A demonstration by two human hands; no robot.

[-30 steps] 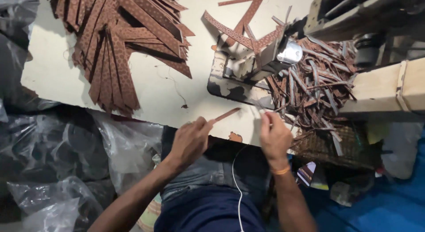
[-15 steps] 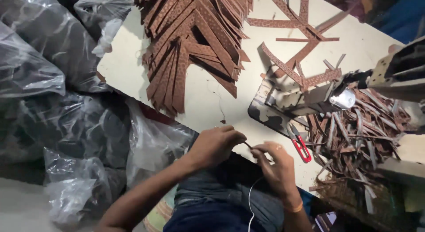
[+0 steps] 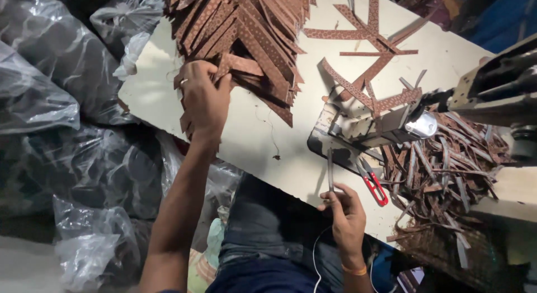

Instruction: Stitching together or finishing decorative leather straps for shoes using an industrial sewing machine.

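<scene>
My left hand (image 3: 202, 97) reaches out over the white table (image 3: 263, 142) and grips the near end of a brown patterned strip in the big fanned pile of strips (image 3: 246, 30). Near the table's front edge my right hand (image 3: 345, 214) pinches a thin narrow strip (image 3: 330, 171) that stands upright between its fingers. Just to its right lie red-handled snips (image 3: 373, 184), beside the base of a sewing machine (image 3: 380, 122).
A heap of cut brown strips (image 3: 447, 170) fills the area right of the machine. A few crossed strips (image 3: 366, 35) lie at the table's far side. Crumpled clear plastic bags (image 3: 61, 125) are piled on the floor to the left. My lap is below the table edge.
My left hand has left the thin strip and reached forward to the big pile, where it now grips a strip. My right hand keeps the thin strip alone, now upright.
</scene>
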